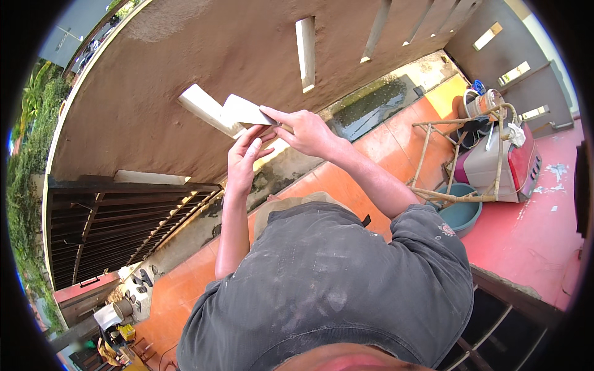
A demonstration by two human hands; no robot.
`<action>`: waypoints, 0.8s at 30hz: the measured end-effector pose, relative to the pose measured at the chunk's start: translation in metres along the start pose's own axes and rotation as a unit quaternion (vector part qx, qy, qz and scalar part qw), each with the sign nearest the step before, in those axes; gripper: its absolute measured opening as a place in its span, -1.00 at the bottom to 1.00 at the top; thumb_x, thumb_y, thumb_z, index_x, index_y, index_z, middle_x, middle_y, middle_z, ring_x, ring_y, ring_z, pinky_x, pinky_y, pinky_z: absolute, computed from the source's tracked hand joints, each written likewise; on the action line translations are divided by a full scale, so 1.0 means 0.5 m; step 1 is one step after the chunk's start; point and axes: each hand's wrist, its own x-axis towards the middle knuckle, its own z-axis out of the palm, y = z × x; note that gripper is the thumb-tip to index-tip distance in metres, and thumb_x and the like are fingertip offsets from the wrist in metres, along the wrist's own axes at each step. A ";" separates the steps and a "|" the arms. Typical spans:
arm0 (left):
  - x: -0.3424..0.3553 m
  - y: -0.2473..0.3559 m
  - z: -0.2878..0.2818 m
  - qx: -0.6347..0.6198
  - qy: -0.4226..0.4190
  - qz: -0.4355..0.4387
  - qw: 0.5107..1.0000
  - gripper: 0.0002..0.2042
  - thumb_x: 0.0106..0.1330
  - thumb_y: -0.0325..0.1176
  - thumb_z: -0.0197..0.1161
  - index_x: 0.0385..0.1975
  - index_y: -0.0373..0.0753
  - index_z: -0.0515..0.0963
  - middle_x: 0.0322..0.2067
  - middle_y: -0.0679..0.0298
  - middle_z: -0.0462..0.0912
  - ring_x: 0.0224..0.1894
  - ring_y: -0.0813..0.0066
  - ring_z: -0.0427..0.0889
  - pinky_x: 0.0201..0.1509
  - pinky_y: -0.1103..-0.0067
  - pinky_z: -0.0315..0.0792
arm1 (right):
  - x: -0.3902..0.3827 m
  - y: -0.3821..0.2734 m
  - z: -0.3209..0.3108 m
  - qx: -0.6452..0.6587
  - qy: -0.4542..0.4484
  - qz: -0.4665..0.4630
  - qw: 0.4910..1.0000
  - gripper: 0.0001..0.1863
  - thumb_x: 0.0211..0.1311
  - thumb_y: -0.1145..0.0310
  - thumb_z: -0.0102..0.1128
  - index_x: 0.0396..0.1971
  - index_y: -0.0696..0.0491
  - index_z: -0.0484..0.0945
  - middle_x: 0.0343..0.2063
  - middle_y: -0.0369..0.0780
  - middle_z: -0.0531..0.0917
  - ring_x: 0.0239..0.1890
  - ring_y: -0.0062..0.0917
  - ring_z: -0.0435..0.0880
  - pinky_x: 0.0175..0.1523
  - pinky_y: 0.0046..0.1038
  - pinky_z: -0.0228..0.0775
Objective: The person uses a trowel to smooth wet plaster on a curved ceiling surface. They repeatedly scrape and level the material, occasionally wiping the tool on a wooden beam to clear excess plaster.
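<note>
Left of grip, lower: dark slatted gate (127,232) | just beyond grip: white flat piece (243,111), before slotted wall (247,52) | left hand (245,162): fingertips at its lower edge, can't say if clasped | right hand (311,133): pinching its right end | farther right of grip: cane frame (422,152), teal basin (465,216)

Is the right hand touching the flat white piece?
Touching. The head view shows the right hand with its index fingertip on the right end of the flat white piece.
</note>
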 end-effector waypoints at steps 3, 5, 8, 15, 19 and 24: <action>0.008 0.011 -0.004 0.026 -0.019 -0.003 0.999 -0.58 0.55 -0.43 0.04 0.35 -0.44 0.36 0.28 0.02 0.50 0.27 0.13 0.57 0.19 0.31 0.61 | -0.010 0.000 0.012 0.058 0.035 0.003 0.998 -0.36 0.33 0.37 0.17 0.43 -0.14 0.36 -0.30 0.07 0.72 -0.28 -0.05 0.74 -0.13 -0.15 0.57; 0.019 0.011 -0.017 0.013 -0.042 0.004 0.999 -0.59 0.54 -0.42 0.11 0.33 -0.38 0.41 0.22 0.10 0.57 0.21 0.28 0.61 0.15 0.40 0.62 | -0.009 -0.005 0.026 0.094 0.060 0.004 0.994 -0.38 0.34 0.38 0.15 0.42 -0.05 0.35 -0.27 0.11 0.71 -0.24 0.00 0.73 -0.11 -0.15 0.56; 0.046 0.012 -0.048 0.028 -0.063 0.009 0.998 -0.62 0.53 -0.41 0.13 0.29 -0.40 0.45 0.16 0.12 0.61 0.15 0.35 0.63 0.15 0.43 0.61 | -0.002 -0.021 0.045 0.129 0.077 0.015 0.988 -0.42 0.37 0.42 0.13 0.40 0.09 0.35 -0.17 0.14 0.69 -0.16 -0.02 0.72 -0.07 -0.17 0.55; 0.100 0.038 -0.136 0.105 -0.095 0.082 0.987 -0.49 0.46 -0.40 0.21 0.40 -0.23 0.36 0.28 0.19 0.52 0.29 0.36 0.51 0.23 0.40 0.50 | 0.074 -0.016 0.126 0.104 0.158 -0.023 0.982 -0.47 0.45 0.46 0.09 0.39 0.14 0.35 -0.14 -0.04 0.67 -0.30 -0.26 0.71 -0.12 -0.34 0.56; 0.100 0.102 -0.187 0.221 -0.046 0.168 0.960 -0.40 0.38 -0.39 0.30 0.44 -0.14 0.33 0.37 0.19 0.44 0.38 0.25 0.42 0.30 0.35 0.44 | 0.121 -0.060 0.151 0.270 0.073 0.140 0.950 -0.48 0.53 0.39 0.00 0.44 0.08 0.30 -0.32 -0.21 0.64 -0.48 -0.57 0.60 -0.30 -0.46 0.51; 0.128 0.108 -0.293 0.383 -0.092 0.255 0.883 -0.41 0.33 -0.38 0.34 0.38 -0.16 0.38 0.40 0.18 0.38 0.43 0.12 0.34 0.41 0.28 0.36 | 0.172 -0.069 0.230 0.326 0.096 0.152 0.928 -0.37 0.57 0.38 -0.07 0.56 -0.01 0.06 -0.34 -0.28 0.61 -0.62 -0.70 0.51 -0.50 -0.60 0.44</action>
